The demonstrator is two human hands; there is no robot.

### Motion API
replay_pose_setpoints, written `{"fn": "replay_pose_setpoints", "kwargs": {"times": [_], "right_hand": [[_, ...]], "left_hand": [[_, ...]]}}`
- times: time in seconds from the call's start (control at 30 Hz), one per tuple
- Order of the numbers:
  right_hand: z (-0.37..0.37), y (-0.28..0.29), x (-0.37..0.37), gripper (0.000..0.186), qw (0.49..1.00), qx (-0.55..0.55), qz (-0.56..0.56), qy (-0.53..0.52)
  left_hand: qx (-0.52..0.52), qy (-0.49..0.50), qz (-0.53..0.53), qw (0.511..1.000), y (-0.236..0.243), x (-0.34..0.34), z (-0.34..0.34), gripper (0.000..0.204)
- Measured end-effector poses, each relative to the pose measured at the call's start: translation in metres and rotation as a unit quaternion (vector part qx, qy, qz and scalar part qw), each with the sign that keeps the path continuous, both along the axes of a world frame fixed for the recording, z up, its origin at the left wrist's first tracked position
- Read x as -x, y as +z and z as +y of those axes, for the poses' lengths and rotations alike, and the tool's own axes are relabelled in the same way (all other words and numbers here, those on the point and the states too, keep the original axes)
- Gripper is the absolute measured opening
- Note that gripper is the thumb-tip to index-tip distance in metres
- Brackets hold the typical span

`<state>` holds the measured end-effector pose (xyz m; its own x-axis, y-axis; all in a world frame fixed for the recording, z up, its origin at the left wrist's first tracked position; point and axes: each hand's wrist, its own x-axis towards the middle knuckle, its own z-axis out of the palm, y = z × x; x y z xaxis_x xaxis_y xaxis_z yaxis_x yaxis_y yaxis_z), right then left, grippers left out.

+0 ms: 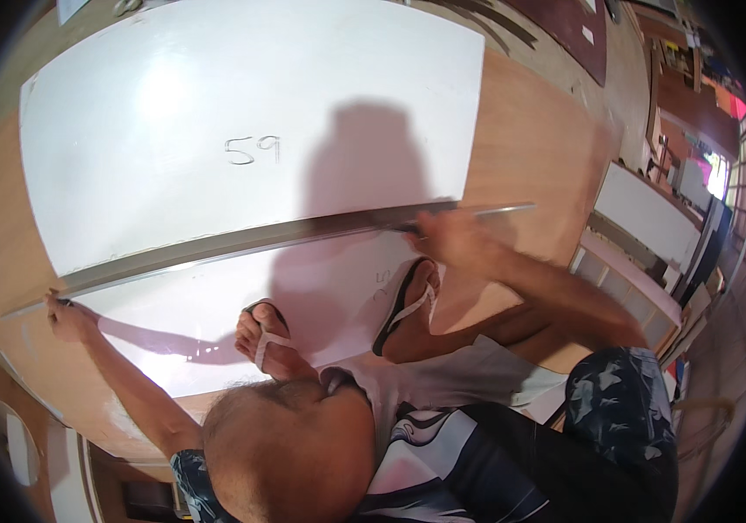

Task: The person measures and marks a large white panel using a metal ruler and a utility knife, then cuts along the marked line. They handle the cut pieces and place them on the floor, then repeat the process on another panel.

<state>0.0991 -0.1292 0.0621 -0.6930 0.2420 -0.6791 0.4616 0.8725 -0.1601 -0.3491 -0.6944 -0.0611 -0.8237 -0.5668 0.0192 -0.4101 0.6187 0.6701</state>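
A long thin metal straightedge (505, 209) spans a white board (129, 183), its ends reaching past the board over the wooden surface. At its left end my left hand (68, 321) is closed around it. My right hand (453, 240), smeared by motion, is on the bar near its right end, with something small and dark at the fingertips that I cannot make out. A grey band, perhaps the bar's shadow, runs along its far side. Handwritten marks (253, 150) show on the board. My sandalled feet (268, 336) are on the near part.
Wood-coloured sheet (530, 131) extends on both sides of the board. White panels and frames (643, 209) lean at the right. Dark strips (504, 26) and a maroon sheet (565, 30) lie at the far side. My shadow falls across the board.
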Motion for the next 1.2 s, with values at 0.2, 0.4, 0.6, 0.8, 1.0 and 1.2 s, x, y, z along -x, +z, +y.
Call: {"fn": "replay_pose_setpoints", "kwargs": {"times": [0.2,0.4,0.6,0.8,1.0,1.2], "right_hand": [[0.105,0.089,-0.041,0.052,0.974,-0.008,-0.223,-0.024],[0.144,0.122,-0.048,0.069,0.973,0.014,-0.218,-0.077],[0.153,0.067,-0.153,0.052,0.952,-0.221,0.067,-0.203],[0.173,-0.053,-0.203,0.056,0.82,-0.109,0.436,-0.355],[0.078,-0.048,0.006,0.052,0.885,-0.158,0.249,-0.36],[0.064,-0.054,-0.086,0.046,0.863,-0.203,0.359,-0.292]], "left_hand": [[-0.044,-0.005,-0.035,0.998,-0.016,0.012,-0.001,0.045],[-0.232,-0.021,-0.048,0.971,-0.013,0.033,-0.065,0.039],[0.282,-0.046,-0.14,0.948,0.045,0.007,0.026,0.071],[0.17,-0.409,-0.009,0.896,0.071,0.059,0.075,0.065],[0.222,-0.396,-0.099,0.885,0.059,0.06,0.062,0.055],[0.191,-0.528,0.143,0.815,0.062,-0.022,0.112,0.057]]}}
